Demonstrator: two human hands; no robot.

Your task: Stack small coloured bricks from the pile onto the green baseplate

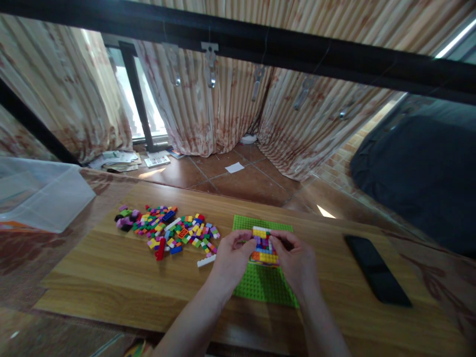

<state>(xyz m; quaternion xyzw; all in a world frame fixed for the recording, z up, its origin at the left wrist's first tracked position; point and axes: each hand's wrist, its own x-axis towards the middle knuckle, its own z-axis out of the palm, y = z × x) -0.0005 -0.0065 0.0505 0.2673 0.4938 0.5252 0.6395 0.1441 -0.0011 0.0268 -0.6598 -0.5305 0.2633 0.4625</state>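
Note:
A block of joined toy bricks in yellow, orange, purple, white and red sits over a green studded baseplate. My left hand grips its left side, thumb near the top face. From the right, my right hand closes on the opposite side with its thumb and fingers. Both hands partly hide the block's edges, and I cannot tell whether its underside is joined to the baseplate. Just left of my left hand lies a long white brick.
Many loose coloured bricks are spread on the wooden board to the left. A clear plastic bin stands at the far left. At the right lies a black phone. A dark bar with hanging clips crosses the top.

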